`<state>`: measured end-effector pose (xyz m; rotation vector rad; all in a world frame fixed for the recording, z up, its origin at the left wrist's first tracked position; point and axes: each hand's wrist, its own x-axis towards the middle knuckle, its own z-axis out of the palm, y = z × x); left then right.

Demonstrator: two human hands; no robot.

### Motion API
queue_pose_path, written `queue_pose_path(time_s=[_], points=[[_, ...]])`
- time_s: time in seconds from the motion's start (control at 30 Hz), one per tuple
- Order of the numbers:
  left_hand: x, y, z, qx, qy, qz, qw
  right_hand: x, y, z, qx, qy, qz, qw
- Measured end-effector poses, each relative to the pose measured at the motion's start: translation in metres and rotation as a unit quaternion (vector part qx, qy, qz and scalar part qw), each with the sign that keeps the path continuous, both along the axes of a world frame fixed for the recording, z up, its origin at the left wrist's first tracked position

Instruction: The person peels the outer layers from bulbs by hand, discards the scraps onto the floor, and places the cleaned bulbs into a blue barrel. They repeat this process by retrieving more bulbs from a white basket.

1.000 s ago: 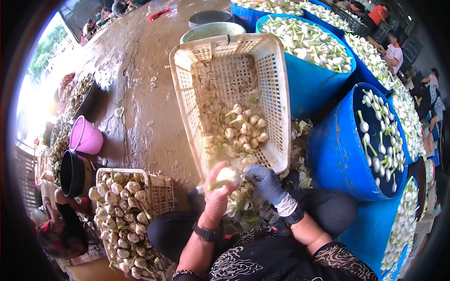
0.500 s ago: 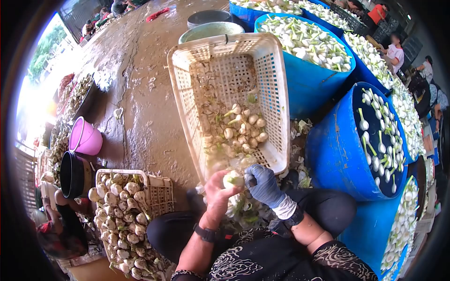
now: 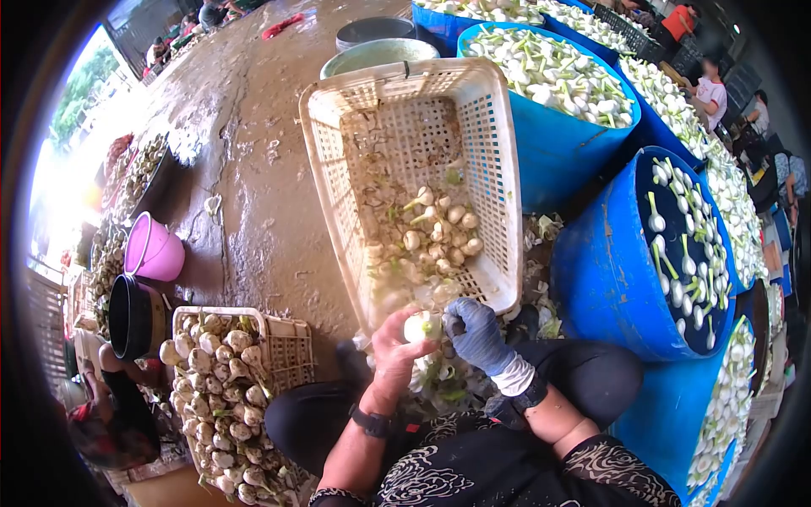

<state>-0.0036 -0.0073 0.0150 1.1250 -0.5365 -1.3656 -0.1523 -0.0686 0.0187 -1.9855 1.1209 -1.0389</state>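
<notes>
In my bare left hand (image 3: pixel 393 351) is a white, peeled-looking garlic bulb (image 3: pixel 421 327), gripped between thumb and fingers. My right hand (image 3: pixel 480 336), in a blue-grey glove, is closed just to the right of the bulb around a small dark-handled tool (image 3: pixel 454 324); its working end cannot be made out. Both hands are over my lap, at the near end of a cream plastic crate (image 3: pixel 494 169). Inside that crate lies a pile of garlic bulbs (image 3: pixel 439 232). Loose peelings (image 3: pixel 448 372) lie beneath my hands.
At my left stands a crate of unpeeled garlic (image 3: pixel 224 397), with a pink bucket (image 3: pixel 155 248) and black bucket (image 3: pixel 135 317) beyond. Blue tubs (image 3: pixel 596 253) of white bulbs line my right. Other people (image 3: pixel 711 95) sit farther off on both sides.
My hands stay almost in place. The bulb in my left hand has turned slightly, and a small gap shows between it and my gloved right hand.
</notes>
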Motion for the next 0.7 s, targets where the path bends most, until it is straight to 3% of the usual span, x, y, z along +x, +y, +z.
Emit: queue_pose_path(time_s=[0.13, 0.2, 0.23, 0.33, 0.47, 0.6, 0.7], points=[[0.002, 0.0, 0.019, -0.006, 0.103, -0.054, 0.993, -0.007, -0.01, -0.011, 0.063, -0.021, -0.025, 0.997], [0.004, -0.001, 0.018, -0.006, 0.099, -0.046, 0.994, -0.012, -0.011, -0.011, 0.148, -0.092, -0.05, 0.984], [0.005, -0.002, 0.017, -0.006, 0.093, -0.042, 0.995, -0.009, -0.011, -0.012, 0.234, -0.233, -0.009, 0.944], [0.001, -0.003, 0.014, -0.015, 0.06, 0.001, 0.998, -0.008, -0.005, 0.004, 0.228, -0.19, 0.056, 0.953], [-0.001, 0.001, 0.003, -0.039, 0.048, -0.002, 0.998, -0.007, -0.002, 0.014, 0.135, -0.019, 0.062, 0.989], [0.005, 0.0, 0.007, -0.047, 0.096, -0.045, 0.993, -0.009, -0.002, 0.015, 0.124, -0.023, 0.042, 0.991], [0.006, -0.002, 0.01, -0.063, 0.153, -0.081, 0.983, -0.009, -0.006, 0.002, 0.165, -0.103, 0.025, 0.981]])
